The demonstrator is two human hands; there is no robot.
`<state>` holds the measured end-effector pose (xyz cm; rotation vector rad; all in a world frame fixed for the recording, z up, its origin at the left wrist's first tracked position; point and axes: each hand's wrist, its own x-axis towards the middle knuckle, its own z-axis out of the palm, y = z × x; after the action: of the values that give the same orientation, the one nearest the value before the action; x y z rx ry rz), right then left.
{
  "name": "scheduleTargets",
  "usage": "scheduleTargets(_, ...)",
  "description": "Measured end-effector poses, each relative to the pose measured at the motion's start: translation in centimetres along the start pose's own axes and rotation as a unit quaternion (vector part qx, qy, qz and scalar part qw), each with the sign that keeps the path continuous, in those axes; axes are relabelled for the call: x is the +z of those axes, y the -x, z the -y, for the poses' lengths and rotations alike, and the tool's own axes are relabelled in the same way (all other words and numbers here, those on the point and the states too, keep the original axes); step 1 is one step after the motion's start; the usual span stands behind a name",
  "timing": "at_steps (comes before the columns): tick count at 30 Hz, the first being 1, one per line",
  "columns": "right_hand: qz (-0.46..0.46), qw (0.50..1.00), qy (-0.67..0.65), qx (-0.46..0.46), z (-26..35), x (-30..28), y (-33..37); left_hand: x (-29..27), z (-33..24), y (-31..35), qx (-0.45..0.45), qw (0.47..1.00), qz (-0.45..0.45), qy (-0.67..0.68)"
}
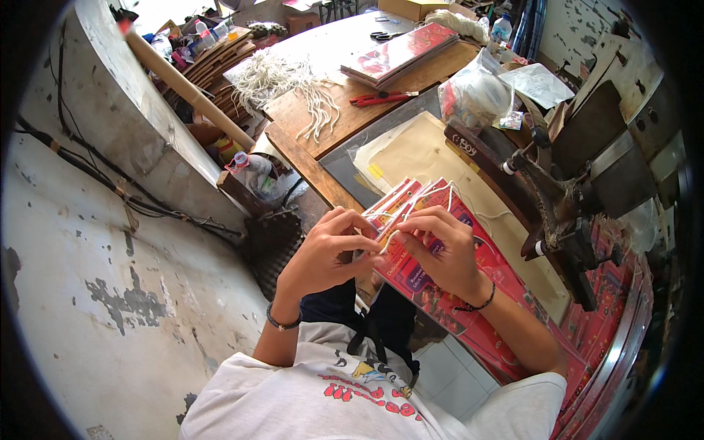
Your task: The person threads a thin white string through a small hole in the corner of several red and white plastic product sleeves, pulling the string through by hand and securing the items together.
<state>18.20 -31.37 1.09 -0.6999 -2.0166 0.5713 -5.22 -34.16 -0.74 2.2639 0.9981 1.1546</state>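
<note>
My left hand [323,249] and my right hand [446,253] meet over a stack of flat red printed paper bags [422,282]. Between them runs a short piece of white cord [389,241]. The thumb and fingers of my right hand pinch it at the upper end. My left fingertips close on its lower end near the bag's edge. More white cords [458,192] lie looped over the far ends of the bags, which fan out slightly. Whether the pinched cord passes through a hole in a bag is hidden by my fingers.
A heap of loose white cord [275,81] lies on the wooden table, near a red-handled cutting tool [383,97] and a red printed stack [403,55]. A dark metal machine [561,198] stands at the right. A peeling wall [110,279] borders the left.
</note>
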Motion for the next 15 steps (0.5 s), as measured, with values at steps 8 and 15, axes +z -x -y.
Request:
scheduleTargets(8,0.03,0.99,-0.074,0.114,0.3,-0.1,-0.1,0.9,-0.1,-0.7,-0.008,0.999,-0.053,0.011)
scheduleTargets(15,0.027,0.999,-0.034,0.002,-0.5,0.0,-0.1,1.0,-0.6,-1.1,-0.003,0.998,-0.047,-0.037)
